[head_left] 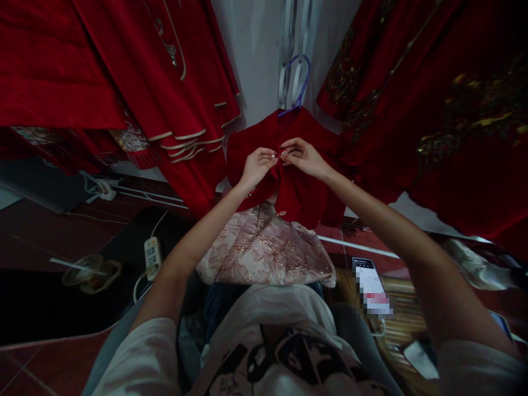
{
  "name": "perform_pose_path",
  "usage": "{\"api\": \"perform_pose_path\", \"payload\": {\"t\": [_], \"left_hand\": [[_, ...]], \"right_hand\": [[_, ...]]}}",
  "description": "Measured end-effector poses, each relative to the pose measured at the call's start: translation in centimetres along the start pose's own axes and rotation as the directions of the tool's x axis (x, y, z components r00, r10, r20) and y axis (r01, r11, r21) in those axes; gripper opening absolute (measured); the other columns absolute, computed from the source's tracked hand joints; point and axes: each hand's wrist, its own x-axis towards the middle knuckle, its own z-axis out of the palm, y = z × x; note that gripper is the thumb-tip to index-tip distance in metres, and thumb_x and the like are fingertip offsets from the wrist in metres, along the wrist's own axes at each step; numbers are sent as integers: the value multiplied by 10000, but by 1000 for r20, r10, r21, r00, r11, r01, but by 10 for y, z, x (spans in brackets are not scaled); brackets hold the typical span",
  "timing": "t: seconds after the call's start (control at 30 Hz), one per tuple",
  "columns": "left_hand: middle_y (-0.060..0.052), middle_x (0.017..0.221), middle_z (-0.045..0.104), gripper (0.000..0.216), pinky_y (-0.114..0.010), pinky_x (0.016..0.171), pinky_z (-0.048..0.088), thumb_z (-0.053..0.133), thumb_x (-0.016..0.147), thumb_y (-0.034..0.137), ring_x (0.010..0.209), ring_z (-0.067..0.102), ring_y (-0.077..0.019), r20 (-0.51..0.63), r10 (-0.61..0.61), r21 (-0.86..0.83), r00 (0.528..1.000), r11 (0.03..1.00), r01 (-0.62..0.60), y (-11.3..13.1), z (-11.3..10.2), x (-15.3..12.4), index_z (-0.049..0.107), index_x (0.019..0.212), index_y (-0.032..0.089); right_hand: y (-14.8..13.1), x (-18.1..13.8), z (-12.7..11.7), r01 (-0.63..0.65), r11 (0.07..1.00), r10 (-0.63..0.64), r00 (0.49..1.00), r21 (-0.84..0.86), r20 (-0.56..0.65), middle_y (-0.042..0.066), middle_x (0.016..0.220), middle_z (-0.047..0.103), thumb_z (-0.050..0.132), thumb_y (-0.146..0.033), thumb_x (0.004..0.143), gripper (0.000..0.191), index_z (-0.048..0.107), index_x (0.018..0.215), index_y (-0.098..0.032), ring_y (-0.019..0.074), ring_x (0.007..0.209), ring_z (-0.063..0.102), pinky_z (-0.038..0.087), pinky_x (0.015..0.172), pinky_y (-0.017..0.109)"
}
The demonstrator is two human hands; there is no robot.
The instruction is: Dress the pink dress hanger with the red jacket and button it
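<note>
2 hands [259, 164] [305, 158], pinching 1 red garment [303, 192]; 1 purple hanger [298, 103] above

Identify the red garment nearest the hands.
The middle red cloth garment on the purple hanger: left hand and right hand touch it, not the red side garments.

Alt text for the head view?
Left hand and right hand pinch the front of a red garment on a purple hanger; shiny patterned fabric lies below. Red clothes hang either side; a phone lies lower right.
</note>
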Motion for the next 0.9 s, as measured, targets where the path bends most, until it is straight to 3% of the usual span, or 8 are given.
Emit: {"api": "perform_pose_path", "payload": {"t": [0.2, 0.57, 0.9], "left_hand": [[-43, 878, 689, 197, -319, 851, 508, 729, 692, 173, 809, 647, -127, 57, -18, -25, 998, 1000, 19, 8, 3, -1, 611, 850, 165], [-67, 885, 731, 235, -312, 833, 525, 742, 724, 351, 813, 675, -148, -71, -21, -23, 997, 1000, 20, 7, 8, -2, 681, 838, 154], [-58, 847, 734, 283, -338, 845, 540, 800, 642, 360, 792, 687, -153, 5, 10, -35, 1000, 999, -9, 9, 5, -4, 685, 795, 151]], "right_hand": [[-2, 1, -1, -13, 999, 10, 997, -41, -80, 20, 841, 581, 800, -349, 668, 394, 559, 932, -184, 127, 702, 612, 616, 703, 338], [-8, -5, -1, 7, 1000, -8, 999, -17, -49, 22, 807, 592, 785, -450, 676, 414, 608, 931, -176, 131, 713, 626, 618, 705, 331], [-8, -3, -1, -4, 999, 2, 997, -31, -74, 33, 829, 606, 788, -437, 677, 396, 599, 897, -168, 132, 719, 638, 620, 704, 326]]}}
